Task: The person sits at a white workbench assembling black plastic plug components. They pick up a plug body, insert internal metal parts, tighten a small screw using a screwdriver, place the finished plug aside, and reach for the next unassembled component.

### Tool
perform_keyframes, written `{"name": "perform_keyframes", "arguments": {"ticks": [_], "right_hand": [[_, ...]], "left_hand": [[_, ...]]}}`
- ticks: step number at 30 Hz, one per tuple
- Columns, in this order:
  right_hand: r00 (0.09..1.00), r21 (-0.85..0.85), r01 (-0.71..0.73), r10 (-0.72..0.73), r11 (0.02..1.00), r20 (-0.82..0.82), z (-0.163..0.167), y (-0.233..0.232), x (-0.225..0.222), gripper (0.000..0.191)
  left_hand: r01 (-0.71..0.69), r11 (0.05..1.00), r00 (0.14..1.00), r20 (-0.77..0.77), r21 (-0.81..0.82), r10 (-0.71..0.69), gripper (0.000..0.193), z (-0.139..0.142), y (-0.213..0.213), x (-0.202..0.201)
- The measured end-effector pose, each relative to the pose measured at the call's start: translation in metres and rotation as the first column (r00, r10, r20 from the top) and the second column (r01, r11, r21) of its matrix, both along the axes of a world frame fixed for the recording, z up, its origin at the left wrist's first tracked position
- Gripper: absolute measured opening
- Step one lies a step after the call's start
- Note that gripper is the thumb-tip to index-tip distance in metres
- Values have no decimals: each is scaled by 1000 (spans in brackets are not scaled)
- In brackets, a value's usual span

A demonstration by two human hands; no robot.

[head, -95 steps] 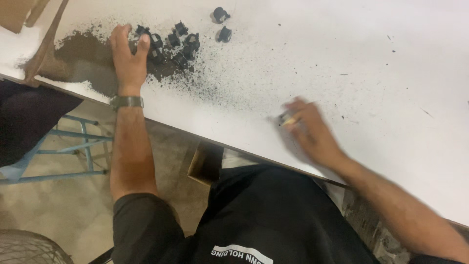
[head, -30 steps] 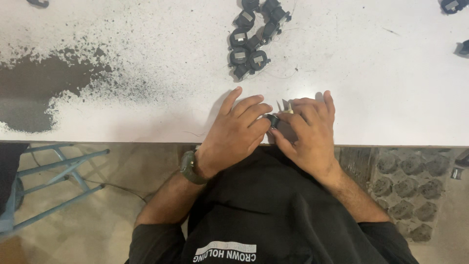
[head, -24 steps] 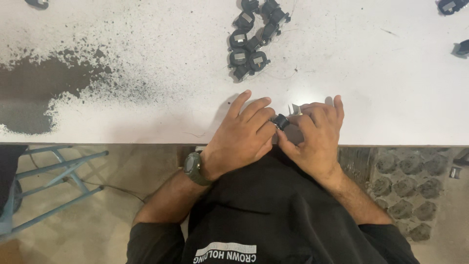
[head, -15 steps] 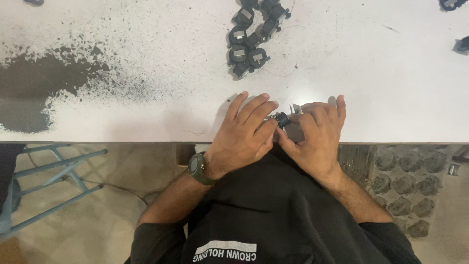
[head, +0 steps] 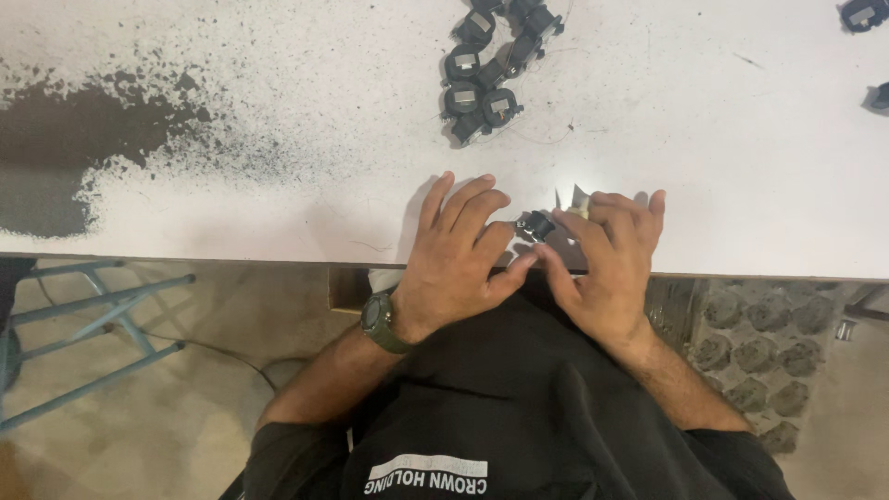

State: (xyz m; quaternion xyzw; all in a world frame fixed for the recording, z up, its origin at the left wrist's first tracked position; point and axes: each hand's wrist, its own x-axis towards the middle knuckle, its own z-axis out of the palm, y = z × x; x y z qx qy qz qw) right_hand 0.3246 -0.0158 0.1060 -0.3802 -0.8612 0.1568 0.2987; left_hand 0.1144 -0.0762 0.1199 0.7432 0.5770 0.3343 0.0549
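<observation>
Item: small black coil part [head: 534,225], at near table edge [head: 278,231], pinched betw. your left hand [head: 458,268] and right hand [head: 607,264]; both sets of fingers clasp it, thumbs underneath. Spare parts pile [head: 491,69] further back, black dust patch [head: 83,139] to left. Tip: brace wrists on edge, grip lightly, keep part over tabletop.

Bright, even overhead light washes the white table [head: 741,167] almost to glare, soft short shadows sit under both hands, focus is fairly sharp throughout, and the floor [head: 139,389] below looks dimmer.
</observation>
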Motion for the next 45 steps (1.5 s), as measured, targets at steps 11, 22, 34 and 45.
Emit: {"name": "perform_keyframes", "arguments": {"ticks": [11, 22, 34, 45], "right_hand": [[961, 47, -145, 152, 988, -231, -26, -5, -1, 30], [972, 29, -137, 140, 990, -189, -25, -2, -8, 33], [971, 62, -129, 139, 990, -194, -28, 3, -8, 31], [979, 59, -110, 118, 992, -164, -31, 2, -9, 30]], "left_hand": [[-93, 996, 996, 8, -15, 93, 16, -11, -4, 10], [-77, 995, 996, 56, 61, 74, 16, -19, -4, 8], [5, 990, 1000, -2, 140, -4, 17, -23, 2, 9], [-88, 996, 992, 89, -9, 89, 15, -19, 5, 6]]}}
